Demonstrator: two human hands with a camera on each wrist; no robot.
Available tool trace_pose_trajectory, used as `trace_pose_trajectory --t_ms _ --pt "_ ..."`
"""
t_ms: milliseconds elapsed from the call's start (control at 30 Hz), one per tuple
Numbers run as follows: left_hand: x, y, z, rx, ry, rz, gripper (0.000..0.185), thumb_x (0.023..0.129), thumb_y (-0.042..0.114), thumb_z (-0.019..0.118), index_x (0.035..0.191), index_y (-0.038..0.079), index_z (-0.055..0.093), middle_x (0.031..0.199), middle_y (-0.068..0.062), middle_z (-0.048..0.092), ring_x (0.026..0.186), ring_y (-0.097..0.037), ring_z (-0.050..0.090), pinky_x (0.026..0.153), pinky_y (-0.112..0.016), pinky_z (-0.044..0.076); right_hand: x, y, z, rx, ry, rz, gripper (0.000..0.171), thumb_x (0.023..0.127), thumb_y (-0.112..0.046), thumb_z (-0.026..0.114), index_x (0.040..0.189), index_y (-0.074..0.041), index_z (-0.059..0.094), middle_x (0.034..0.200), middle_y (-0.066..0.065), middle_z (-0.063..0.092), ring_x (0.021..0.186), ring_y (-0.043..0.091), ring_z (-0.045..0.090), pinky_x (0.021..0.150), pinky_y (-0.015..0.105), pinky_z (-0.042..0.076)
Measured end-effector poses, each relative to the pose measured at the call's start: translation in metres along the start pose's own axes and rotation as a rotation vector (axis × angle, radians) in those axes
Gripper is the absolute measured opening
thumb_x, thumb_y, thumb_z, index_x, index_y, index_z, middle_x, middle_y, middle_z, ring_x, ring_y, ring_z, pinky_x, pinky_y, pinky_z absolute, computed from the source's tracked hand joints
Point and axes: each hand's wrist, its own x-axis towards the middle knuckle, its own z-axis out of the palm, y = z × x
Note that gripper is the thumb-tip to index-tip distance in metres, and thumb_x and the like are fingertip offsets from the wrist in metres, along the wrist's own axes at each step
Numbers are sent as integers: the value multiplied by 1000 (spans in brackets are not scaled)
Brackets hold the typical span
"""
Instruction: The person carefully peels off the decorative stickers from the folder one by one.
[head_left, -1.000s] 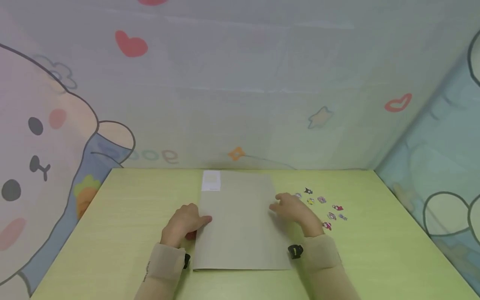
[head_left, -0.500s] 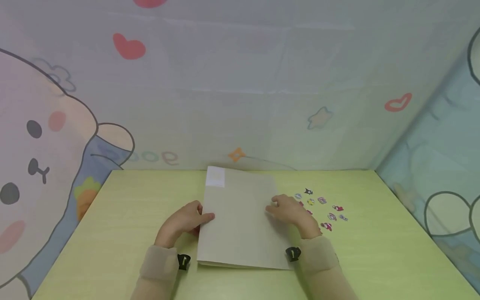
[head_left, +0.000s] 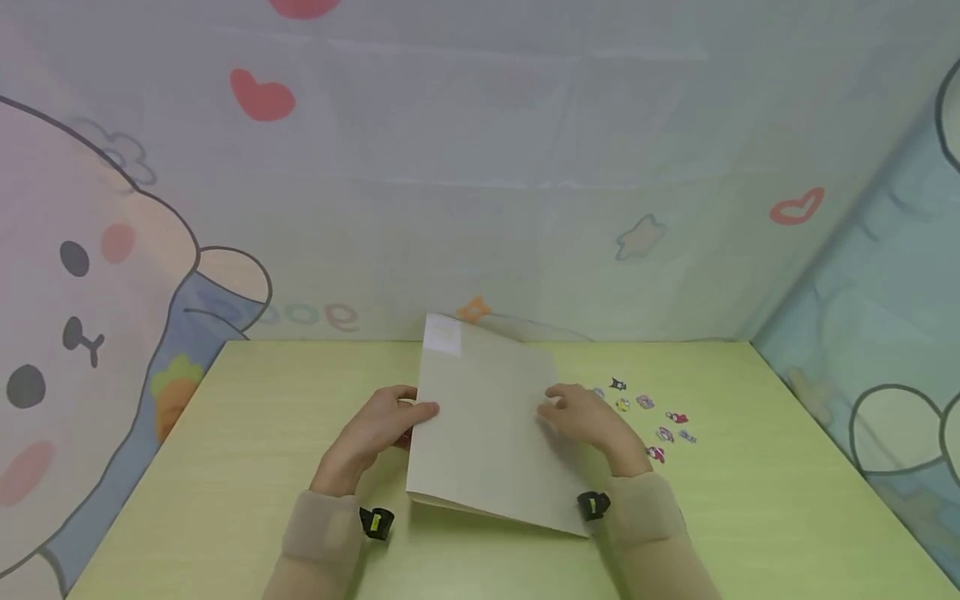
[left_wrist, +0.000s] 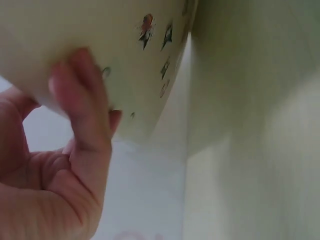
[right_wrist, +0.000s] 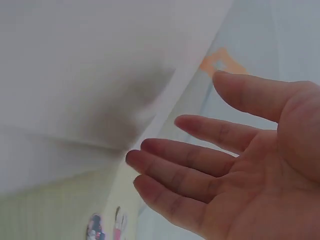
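Note:
A large beige paper folder (head_left: 487, 433) lies in the middle of the table, its left side lifted and tilted, with a thin gap along the front edge. A white label (head_left: 442, 336) sits in its top left corner. My left hand (head_left: 375, 429) pinches the folder's left edge, thumb on top and fingers underneath. In the left wrist view, small cartoon pictures (left_wrist: 167, 35) show on the underside. Beside the folder's right edge, my right hand (head_left: 588, 417) is held with extended, relaxed fingers (right_wrist: 180, 175); whether they touch the paper I cannot tell.
Several small cartoon stickers (head_left: 645, 402) are scattered on the pale yellow table (head_left: 247, 450), right of the folder and partly behind the right hand. A printed cloth backdrop (head_left: 480, 167) rises at the table's rear edge. Each wrist wears a small black camera mount (head_left: 377, 523).
The folder's left side has risen from lying flat, and its far left corner now stands higher. My left hand has moved up and right with that edge. The right hand stays nearly in place.

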Motion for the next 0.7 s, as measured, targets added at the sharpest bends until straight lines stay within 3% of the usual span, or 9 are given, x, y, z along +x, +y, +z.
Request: trace_pose_trajectory --t_ms 133,267,433,600,700 --pt "-2 9 1 -36 64 37 64 91 29 69 141 -1 42 88 -6 66 64 -18 61 72 -35 53 -4 -2 -9 38 30 -51 49 102 -30 50 141 0 47 132 24 54 115 38 56 88 51 49" --pt "-8 19 2 -57 140 106 56 91 25 67 138 2 47 68 0 52 55 -13 44 65 -32 48 -10 -14 -21 61 76 -152 46 103 -27 49 138 3 48 129 23 58 115 38 57 90 52 47" --pt "-20 35 5 -86 174 180 44 92 19 63 131 2 50 60 2 46 48 -13 38 61 -28 45 -17 -34 -31 97 106 -199 46 103 -31 49 138 0 50 130 20 58 120 37 54 94 52 45" --pt "-29 61 7 -46 198 246 39 91 16 59 127 2 51 60 0 48 44 -16 41 46 -26 38 -21 -55 -48 36 95 -229 51 103 -37 48 141 -3 47 131 19 57 119 37 55 93 52 46" --pt "-35 80 5 41 219 284 38 90 16 57 125 4 51 59 1 43 43 -15 37 46 -27 35 -21 -71 -62 16 82 -234 52 103 -40 48 143 -7 46 129 16 58 114 33 58 91 50 47"
